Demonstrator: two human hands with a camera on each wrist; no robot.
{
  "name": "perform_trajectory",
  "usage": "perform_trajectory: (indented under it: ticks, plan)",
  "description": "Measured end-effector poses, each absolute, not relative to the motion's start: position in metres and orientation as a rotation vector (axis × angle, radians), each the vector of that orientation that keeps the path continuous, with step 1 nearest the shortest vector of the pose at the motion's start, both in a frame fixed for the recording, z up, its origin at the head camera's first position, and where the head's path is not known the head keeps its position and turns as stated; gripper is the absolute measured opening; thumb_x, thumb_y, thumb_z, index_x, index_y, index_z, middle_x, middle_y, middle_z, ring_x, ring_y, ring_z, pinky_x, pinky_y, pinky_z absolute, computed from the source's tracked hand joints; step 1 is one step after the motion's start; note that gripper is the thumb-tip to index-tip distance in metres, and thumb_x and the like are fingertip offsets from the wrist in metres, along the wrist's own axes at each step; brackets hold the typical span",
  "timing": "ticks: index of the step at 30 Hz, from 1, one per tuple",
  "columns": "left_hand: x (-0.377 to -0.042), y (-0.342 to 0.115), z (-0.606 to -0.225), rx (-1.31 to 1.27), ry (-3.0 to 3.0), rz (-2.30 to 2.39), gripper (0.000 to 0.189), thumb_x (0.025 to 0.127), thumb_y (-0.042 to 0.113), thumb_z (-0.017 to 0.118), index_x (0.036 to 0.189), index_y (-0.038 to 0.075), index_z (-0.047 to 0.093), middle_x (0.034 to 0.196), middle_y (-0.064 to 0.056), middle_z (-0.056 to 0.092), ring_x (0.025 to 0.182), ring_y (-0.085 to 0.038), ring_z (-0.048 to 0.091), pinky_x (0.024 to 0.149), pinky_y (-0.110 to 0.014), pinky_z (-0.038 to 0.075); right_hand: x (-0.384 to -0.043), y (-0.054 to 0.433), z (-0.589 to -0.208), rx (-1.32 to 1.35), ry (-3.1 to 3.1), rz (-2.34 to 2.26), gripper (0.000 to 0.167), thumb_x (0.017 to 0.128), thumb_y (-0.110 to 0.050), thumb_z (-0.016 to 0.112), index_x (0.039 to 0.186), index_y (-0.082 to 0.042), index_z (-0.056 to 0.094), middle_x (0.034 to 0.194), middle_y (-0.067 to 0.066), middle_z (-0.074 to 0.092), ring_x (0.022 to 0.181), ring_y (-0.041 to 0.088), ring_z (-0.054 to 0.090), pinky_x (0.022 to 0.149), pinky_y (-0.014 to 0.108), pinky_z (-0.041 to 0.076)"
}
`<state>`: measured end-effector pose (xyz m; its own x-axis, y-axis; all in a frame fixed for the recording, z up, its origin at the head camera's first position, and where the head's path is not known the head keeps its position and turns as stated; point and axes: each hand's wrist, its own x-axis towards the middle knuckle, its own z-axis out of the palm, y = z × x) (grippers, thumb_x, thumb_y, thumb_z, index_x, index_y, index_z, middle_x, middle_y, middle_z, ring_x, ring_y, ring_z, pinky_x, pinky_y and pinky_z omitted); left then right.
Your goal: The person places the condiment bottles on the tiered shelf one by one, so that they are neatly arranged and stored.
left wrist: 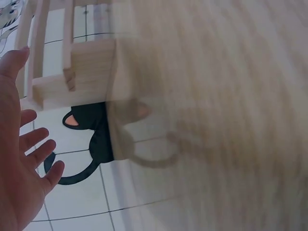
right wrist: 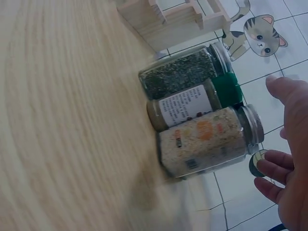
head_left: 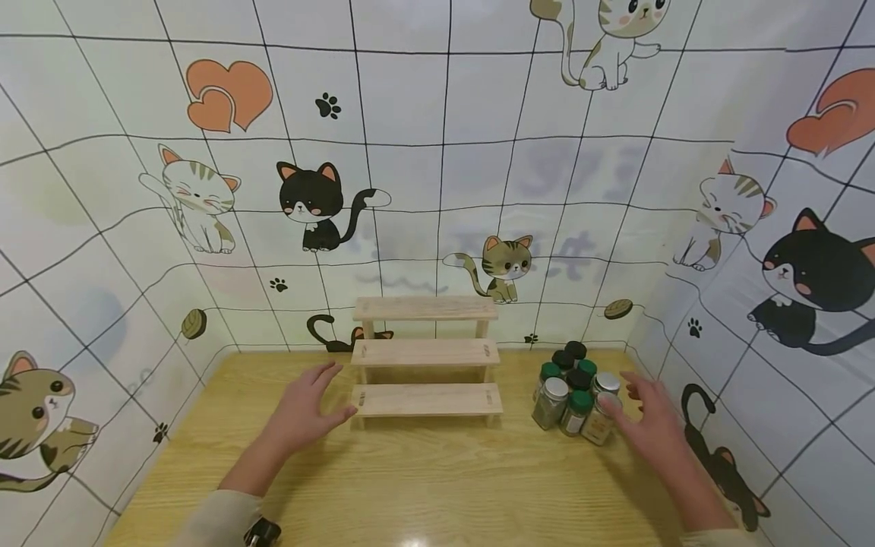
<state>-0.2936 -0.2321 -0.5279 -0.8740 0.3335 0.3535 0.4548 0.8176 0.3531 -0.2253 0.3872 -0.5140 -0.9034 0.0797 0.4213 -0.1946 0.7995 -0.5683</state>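
Observation:
A three-step wooden shelf rack (head_left: 427, 352) stands at the back middle of the table. Beside its left end is my left hand (head_left: 301, 410), fingers spread and holding nothing. My right hand (head_left: 652, 422) hovers at the right of a cluster of spice jars, its thumb overlapping the nearest one in the head view. That one is a silver-lidded jar of pale granules (right wrist: 204, 142) with an orange-printed label. Next to it stand a green-capped jar (right wrist: 185, 107) with a white label and a silver-lidded jar of dark green flakes (right wrist: 180, 72). Several black and green caps show behind them.
The light wood table (head_left: 424, 486) meets a cloth backdrop (head_left: 410, 175) with grid lines and cartoon cats at the back and both sides. A small black object (head_left: 263, 532) is by the left sleeve at the bottom edge.

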Motion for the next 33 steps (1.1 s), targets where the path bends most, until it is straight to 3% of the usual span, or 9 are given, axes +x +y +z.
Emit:
perform_trajectory:
  ticks: [3,9,14,21,28,33]
  plan:
    - [-0.294,-0.227,-0.533,-0.622,-2.736,-0.652,0.088,0.097,0.057,0.083,0.160,0.004,0.054,0.162,-0.026,0.052,0.143,-0.055,0.053,0.112,-0.076,0.044,-0.223,0.385,-0.520,0.025,-2.569,0.987,0.074,0.106,-0.032,0.079,0.156,0.009,0.044,0.140,0.031,0.053,0.123,0.045,0.056,0.091,0.040,0.051]
    - [-0.303,-0.224,-0.547,-0.691,-2.709,-0.728,0.081,0.094,0.047,0.089,0.153,0.000,0.059,0.157,-0.024,0.056,0.142,-0.051,0.055,0.115,-0.071,0.044,-0.223,0.381,-0.530,-0.083,-2.578,1.099,0.077,0.106,-0.033,0.079,0.154,0.012,0.040,0.141,0.031,0.051,0.125,0.046,0.055,0.092,0.035,0.049]
    - [-0.310,-0.221,-0.556,-0.771,-2.716,-0.846,0.076,0.093,0.039,0.093,0.148,-0.001,0.061,0.149,-0.018,0.061,0.138,-0.044,0.059,0.115,-0.063,0.048,-0.225,0.376,-0.538,-0.150,-2.550,1.133,0.072,0.105,-0.032,0.080,0.152,0.009,0.043,0.140,0.027,0.054,0.127,0.041,0.056,0.092,0.028,0.045]
    - [-0.311,-0.216,-0.558,-0.742,-2.761,-0.925,0.071,0.095,0.036,0.092,0.147,-0.002,0.061,0.145,-0.015,0.062,0.137,-0.040,0.060,0.115,-0.059,0.049,-0.226,0.366,-0.548,-0.222,-2.484,1.214,0.061,0.105,-0.026,0.081,0.146,0.004,0.048,0.138,0.020,0.055,0.125,0.032,0.054,0.081,0.004,0.040]
    - [-0.316,-0.213,-0.555,-0.660,-2.835,-0.863,0.071,0.095,0.043,0.090,0.147,0.001,0.064,0.139,-0.010,0.064,0.132,-0.036,0.063,0.113,-0.058,0.051,-0.227,0.362,-0.559,-0.236,-2.412,1.175,0.052,0.106,-0.024,0.080,0.142,0.003,0.055,0.135,0.021,0.060,0.120,0.032,0.059,0.080,0.000,0.042]
    - [-0.318,-0.210,-0.550,-0.626,-2.895,-0.803,0.070,0.091,0.043,0.094,0.143,0.003,0.070,0.130,-0.008,0.067,0.124,-0.035,0.067,0.108,-0.057,0.054,-0.228,0.361,-0.567,-0.264,-2.332,1.168,0.045,0.103,-0.017,0.082,0.139,-0.001,0.060,0.129,0.015,0.064,0.111,0.013,0.058,0.081,0.002,0.046]
